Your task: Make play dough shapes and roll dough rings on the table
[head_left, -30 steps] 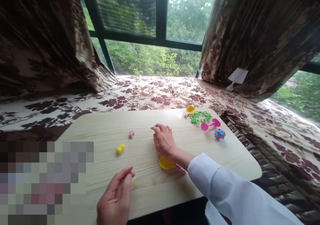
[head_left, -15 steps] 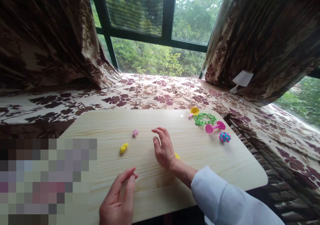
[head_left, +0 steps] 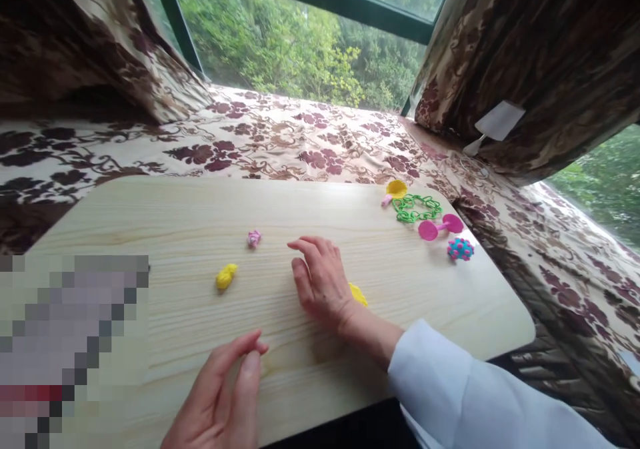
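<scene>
My right hand [head_left: 323, 282] is over the middle of the light wooden table [head_left: 200, 212], palm down. Its fingers are loosely stretched out and nothing shows in them. A flat yellow piece [head_left: 359, 294] pokes out from behind that wrist, the rest of it hidden. Near the front edge my left hand [head_left: 225, 396] is half curled, thumb and fingertips a little apart, with nothing visible between them. Beyond it lie a yellow lump [head_left: 227, 276], perhaps modelling clay, and a small pink lump [head_left: 254, 238], both apart from my hands.
At the far right of the table lie a yellow dish-shaped piece [head_left: 397, 189] with a pink part, a green chain ring [head_left: 417, 208], a pink dumbbell shape [head_left: 441, 226] and a blue ball with pink knobs [head_left: 461, 249]. A lamp [head_left: 500, 121] stands behind. Blurred blocks cover the lower left.
The view has tipped downward, so the table and its objects appear higher. Both hands keep nearly the same pose, and more of the yellow piece shows beside my right wrist.
</scene>
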A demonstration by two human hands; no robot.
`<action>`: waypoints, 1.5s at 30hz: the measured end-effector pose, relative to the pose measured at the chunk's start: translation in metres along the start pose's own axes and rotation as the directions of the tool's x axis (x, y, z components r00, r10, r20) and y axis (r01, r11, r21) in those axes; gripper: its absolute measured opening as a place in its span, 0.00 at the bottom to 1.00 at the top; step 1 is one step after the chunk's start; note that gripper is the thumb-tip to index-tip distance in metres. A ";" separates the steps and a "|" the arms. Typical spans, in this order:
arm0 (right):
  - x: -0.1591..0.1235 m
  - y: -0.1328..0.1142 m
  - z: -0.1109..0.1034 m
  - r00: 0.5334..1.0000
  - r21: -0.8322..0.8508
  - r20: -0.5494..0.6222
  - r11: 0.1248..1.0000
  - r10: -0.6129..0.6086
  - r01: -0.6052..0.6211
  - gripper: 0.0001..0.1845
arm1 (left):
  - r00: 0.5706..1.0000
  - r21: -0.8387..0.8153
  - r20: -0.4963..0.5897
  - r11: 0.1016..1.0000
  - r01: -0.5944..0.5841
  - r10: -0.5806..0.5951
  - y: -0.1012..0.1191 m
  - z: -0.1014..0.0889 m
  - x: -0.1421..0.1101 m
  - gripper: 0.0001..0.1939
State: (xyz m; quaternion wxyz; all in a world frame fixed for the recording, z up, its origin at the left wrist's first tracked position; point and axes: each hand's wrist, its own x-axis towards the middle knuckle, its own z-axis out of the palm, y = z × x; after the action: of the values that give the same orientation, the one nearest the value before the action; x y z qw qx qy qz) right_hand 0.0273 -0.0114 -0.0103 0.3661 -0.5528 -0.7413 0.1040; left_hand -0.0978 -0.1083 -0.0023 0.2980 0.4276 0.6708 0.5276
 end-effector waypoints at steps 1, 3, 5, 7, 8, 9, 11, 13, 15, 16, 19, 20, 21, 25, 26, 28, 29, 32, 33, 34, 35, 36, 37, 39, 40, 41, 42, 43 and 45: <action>-0.001 0.001 0.002 1.000 -0.004 -0.003 1.000 -0.008 0.008 0.16 | 1.000 0.003 0.018 1.000 -0.002 0.002 -0.001 0.000 0.001 0.12; -0.003 0.002 0.004 1.000 0.009 -0.011 1.000 -0.019 0.020 0.15 | 0.998 -0.001 0.066 1.000 -0.010 0.010 -0.006 -0.002 0.003 0.13; -0.002 0.001 0.004 0.999 0.046 -0.046 0.999 -0.008 0.011 0.15 | 0.994 -0.013 0.104 1.000 -0.021 0.023 -0.012 -0.004 0.005 0.14; 0.001 -0.003 -0.001 0.994 0.098 -0.107 0.995 0.015 -0.004 0.15 | 0.990 -0.032 0.133 0.999 -0.043 0.047 -0.015 -0.006 0.006 0.14; 0.004 -0.005 -0.006 0.990 0.121 -0.138 0.993 0.020 -0.003 0.15 | 0.988 -0.041 0.141 0.998 -0.053 0.058 -0.016 -0.007 0.006 0.14; 0.006 -0.008 -0.010 0.987 0.136 -0.162 0.991 0.017 0.006 0.15 | 0.987 -0.050 0.147 0.997 -0.062 0.069 -0.017 -0.007 0.006 0.14; 0.010 -0.010 -0.018 0.984 0.129 -0.180 0.991 -0.011 0.035 0.16 | 0.984 -0.060 0.155 0.995 -0.075 0.083 -0.018 -0.008 0.005 0.15; 0.011 -0.008 -0.022 0.986 0.076 -0.157 0.995 -0.051 0.064 0.17 | 0.981 -0.060 0.171 0.994 -0.086 0.096 -0.020 -0.008 0.005 0.15; 0.009 -0.002 -0.021 0.990 0.012 -0.109 0.996 -0.089 0.091 0.18 | 0.978 -0.052 0.182 0.994 -0.092 0.100 -0.021 -0.009 0.005 0.16; 0.008 0.002 -0.019 0.991 -0.014 -0.084 0.994 -0.108 0.107 0.19 | 0.979 -0.048 0.179 0.995 -0.091 0.099 -0.021 -0.009 0.005 0.15; 0.001 0.012 -0.012 0.989 -0.056 -0.026 0.988 -0.147 0.145 0.19 | 0.983 -0.035 0.164 0.996 -0.081 0.085 -0.020 -0.009 0.005 0.14; 0.000 0.014 -0.010 0.988 -0.063 -0.012 0.986 -0.153 0.152 0.19 | 0.984 -0.032 0.157 0.997 -0.076 0.081 -0.020 -0.008 0.005 0.14; -0.001 0.015 -0.009 0.988 -0.068 -0.001 0.986 -0.156 0.155 0.19 | 0.985 -0.031 0.153 0.997 -0.073 0.077 -0.019 -0.008 0.005 0.14; -0.001 0.017 -0.006 0.989 -0.086 0.039 0.986 -0.140 0.143 0.19 | 0.991 -0.039 0.124 0.998 -0.050 0.054 -0.015 -0.005 0.004 0.13; 0.000 0.017 -0.005 0.989 -0.090 0.051 0.986 -0.136 0.140 0.19 | 0.992 -0.038 0.119 0.999 -0.038 0.043 -0.014 -0.004 0.004 0.13; 0.000 0.018 -0.004 0.988 -0.095 0.073 0.986 -0.133 0.140 0.19 | 0.994 -0.030 0.109 0.999 -0.017 0.020 -0.013 -0.003 0.003 0.13; 0.000 0.019 -0.004 0.988 -0.097 0.082 0.985 -0.132 0.140 0.20 | 0.994 -0.024 0.105 1.000 -0.011 0.014 -0.012 -0.003 0.003 0.13; 0.000 0.020 -0.004 0.987 -0.109 0.097 0.985 -0.127 0.137 0.21 | 0.996 0.006 0.086 1.000 -0.022 0.022 -0.013 -0.004 0.003 0.13; 0.000 0.021 -0.004 0.987 -0.115 0.096 0.984 -0.125 0.136 0.21 | 0.996 0.015 0.087 0.999 -0.037 0.036 -0.014 -0.005 0.004 0.13; -0.001 0.021 -0.004 0.988 -0.120 0.094 0.983 -0.125 0.136 0.21 | 0.994 0.021 0.097 0.998 -0.054 0.052 -0.016 -0.005 0.004 0.13; -0.002 0.021 -0.003 0.988 -0.125 0.092 0.983 -0.126 0.137 0.21 | 0.991 0.023 0.113 0.997 -0.071 0.067 -0.017 -0.005 0.004 0.13; -0.003 0.021 -0.002 0.988 -0.128 0.086 0.982 -0.127 0.138 0.21 | 0.988 0.023 0.129 0.996 -0.083 0.079 -0.018 -0.005 0.005 0.13; -0.004 0.021 -0.002 0.989 -0.129 0.080 0.982 -0.128 0.138 0.21 | 0.987 0.021 0.137 0.996 -0.088 0.084 -0.019 -0.005 0.005 0.13; -0.004 0.020 -0.001 0.989 -0.121 0.068 0.983 -0.129 0.137 0.21 | 0.989 0.013 0.125 0.997 -0.081 0.079 -0.019 -0.005 0.004 0.13; -0.003 0.019 -0.002 0.991 -0.112 0.054 0.985 -0.126 0.132 0.21 | 0.990 0.006 0.120 0.997 -0.078 0.077 -0.019 -0.005 0.004 0.13; -0.001 0.019 -0.005 0.993 -0.099 0.031 0.988 -0.117 0.120 0.20 | 0.989 -0.002 0.123 0.997 -0.081 0.081 -0.019 -0.005 0.004 0.13; 0.002 0.018 -0.009 0.995 -0.084 -0.003 0.991 -0.103 0.103 0.20 | 0.987 -0.011 0.132 0.996 -0.089 0.089 -0.020 -0.006 0.005 0.14; 0.006 0.018 -0.015 0.995 -0.069 -0.044 0.994 -0.087 0.084 0.19 | 0.984 -0.017 0.147 0.995 -0.098 0.099 -0.021 -0.006 0.005 0.14; 0.015 0.017 -0.029 0.990 -0.058 -0.121 0.996 -0.077 0.070 0.19 | 0.980 -0.026 0.164 0.993 -0.113 0.116 -0.025 -0.007 0.006 0.15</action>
State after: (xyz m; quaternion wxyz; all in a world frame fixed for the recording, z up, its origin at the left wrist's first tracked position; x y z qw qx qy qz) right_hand 0.0569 0.0010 0.0072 0.3998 -0.5401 -0.7397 0.0362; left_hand -0.1129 -0.1080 -0.0240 0.3253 0.5052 0.6137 0.5121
